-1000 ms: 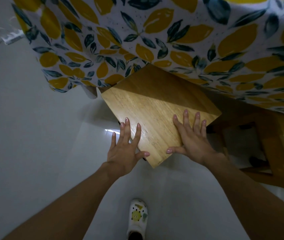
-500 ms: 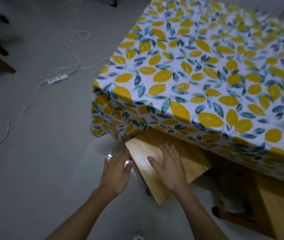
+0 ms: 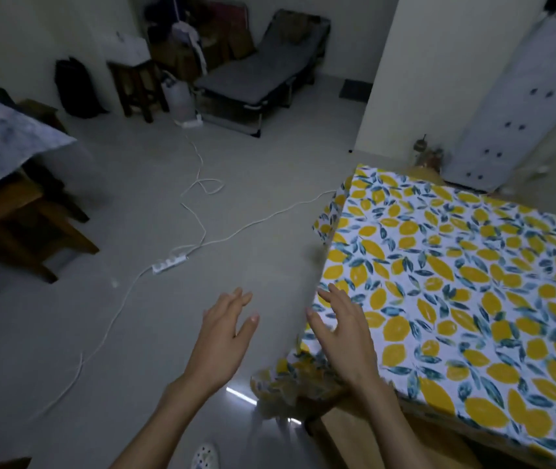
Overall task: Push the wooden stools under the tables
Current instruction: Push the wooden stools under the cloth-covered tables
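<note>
The table with the lemon-print cloth (image 3: 456, 299) fills the right side. Below its near corner a strip of a wooden stool seat (image 3: 344, 431) shows; the rest is hidden under the cloth and behind my right forearm. My left hand (image 3: 224, 330) hovers over the floor left of the table corner, fingers spread and holding nothing. My right hand (image 3: 341, 326) floats above the table's near-left edge, open and off the stool. A second table with a grey cloth (image 3: 2, 147) stands at the far left, with a wooden stool (image 3: 26, 228) partly under it. A dark wooden stool (image 3: 139, 88) stands at the back wall.
A white power strip (image 3: 170, 264) and its cables trail across the grey floor between the two tables. A folding cot (image 3: 256, 69) and a water jug (image 3: 180, 98) stand at the back. My white shoe (image 3: 205, 455) is at the bottom edge.
Both hands lifted off the stool seat and now hang open in the air. The view swung up from the stool to the room, and the stool now sits mostly under the lemon cloth.
</note>
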